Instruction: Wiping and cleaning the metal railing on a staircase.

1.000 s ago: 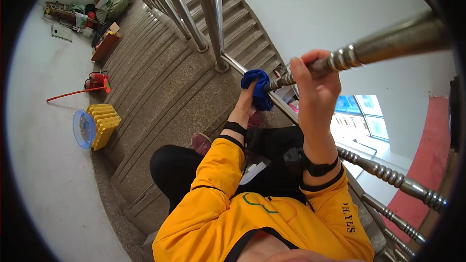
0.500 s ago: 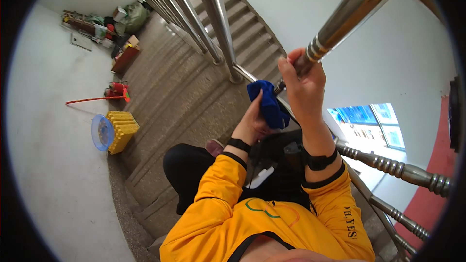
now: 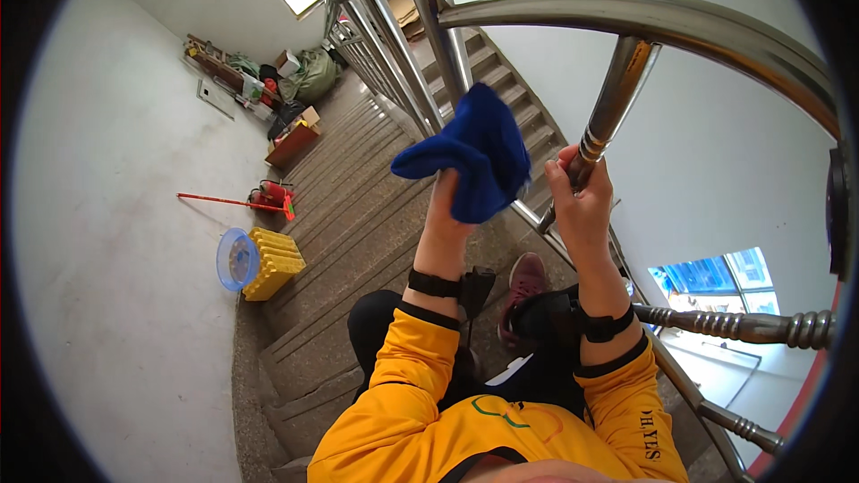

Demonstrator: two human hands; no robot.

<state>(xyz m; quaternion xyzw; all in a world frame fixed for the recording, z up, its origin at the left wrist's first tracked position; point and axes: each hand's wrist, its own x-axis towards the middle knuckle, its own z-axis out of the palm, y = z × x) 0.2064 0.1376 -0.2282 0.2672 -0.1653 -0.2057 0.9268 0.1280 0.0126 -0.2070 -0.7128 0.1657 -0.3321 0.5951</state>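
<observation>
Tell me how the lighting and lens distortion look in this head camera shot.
Head view: even daylight, bright glare along the steel handrail; fisheye bends the stairs and wall; black vignette rings the frame; blue cloth and both hands, left hand, right hand, stay sharp.

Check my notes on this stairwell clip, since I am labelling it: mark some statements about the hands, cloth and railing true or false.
1. The left hand holds a crumpled blue cloth. True.
2. The right hand grips a shiny metal baluster under the steel handrail. True.
3. The blue cloth lies on a stair step. False: it is raised in the left hand.
4. A yellow plastic crate stands beside a round blue basin. True.
5. The sleeves are green. False: they are yellow-orange.
</observation>
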